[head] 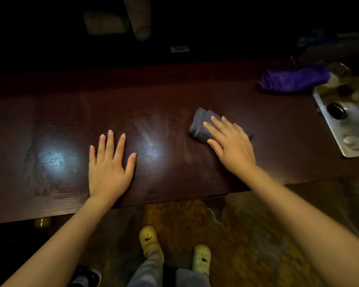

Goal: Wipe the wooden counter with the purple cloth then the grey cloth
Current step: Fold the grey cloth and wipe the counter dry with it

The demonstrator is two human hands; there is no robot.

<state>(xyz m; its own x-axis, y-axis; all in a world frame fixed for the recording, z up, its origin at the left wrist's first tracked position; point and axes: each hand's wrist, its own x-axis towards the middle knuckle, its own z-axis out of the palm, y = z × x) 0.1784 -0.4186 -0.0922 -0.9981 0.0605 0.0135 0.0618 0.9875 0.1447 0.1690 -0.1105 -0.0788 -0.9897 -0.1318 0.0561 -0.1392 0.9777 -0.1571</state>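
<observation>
The dark wooden counter (170,96) runs across the view, with two bright glare spots and faint wipe streaks on it. My right hand (230,143) presses flat on a folded grey cloth (199,126) right of the counter's middle. Part of the cloth sticks out past my fingers to the upper left. My left hand (108,164) lies flat on the bare wood near the front edge, fingers spread, holding nothing. The purple cloth (292,79) lies crumpled at the far right back of the counter, apart from both hands.
A small metal sink (344,119) with a drain is set into the counter's right end, with glassware (340,69) behind it. The counter's front edge runs just under my wrists. Below are a patterned floor and my yellow shoes (147,237). The background is dark.
</observation>
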